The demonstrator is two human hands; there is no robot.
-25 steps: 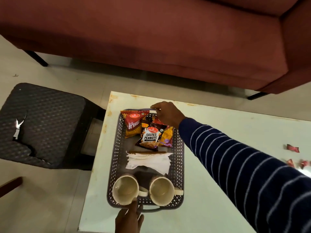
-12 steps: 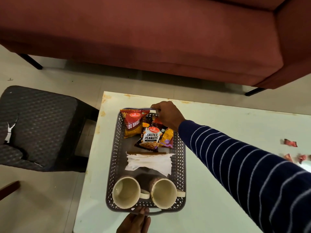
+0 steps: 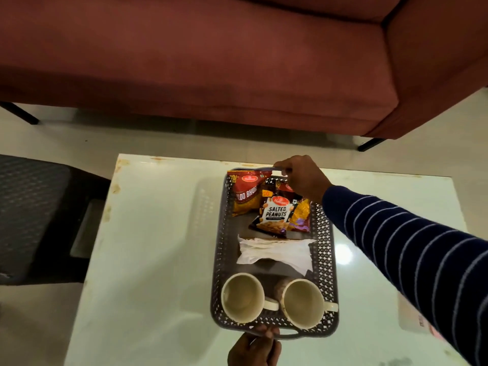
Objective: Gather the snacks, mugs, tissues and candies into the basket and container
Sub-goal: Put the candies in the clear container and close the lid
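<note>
1. We count one basket [image 3: 328, 249], a dark perforated tray with a handle at each end, lying lengthwise on the pale counter [image 3: 158, 247] and nearer the counter's far edge than its near one.
2. We count two mugs in the basket's near end, both upright with cream insides: the left mug [image 3: 242, 297] and the right mug [image 3: 303, 303], side by side, each handle pointing toward the counter's right edge. The left mug's handle reaches the right mug's wall.
3. We count one stack of white tissues [image 3: 276, 250] in the basket's middle, between the mugs and the snacks.
4. We count at least three snack packets in the basket's far end: a red aloo bhujia packet [image 3: 245, 194] toward the left, a salted peanuts packet [image 3: 274, 213] lying partly over it, and an orange and purple packet [image 3: 301, 215] tucked under the peanuts on the right. A further red packet corner may show under the wrist, but we cannot tell.
5. Our right hand [image 3: 303, 178], in a navy striped sleeve, curls its fingers round the basket's far handle.
6. Our left hand [image 3: 253, 348] grips the basket's near handle, fingertips curled over it, by the counter's near edge.
7. We see one pale, blurred item [image 3: 420, 319] near the counter's right edge, partly hidden by the sleeve; we cannot tell what it is.
8. Beyond the counter's far edge stands one maroon sofa [image 3: 211, 62]; off the left edge, one dark woven stool [image 3: 29, 212].
</note>
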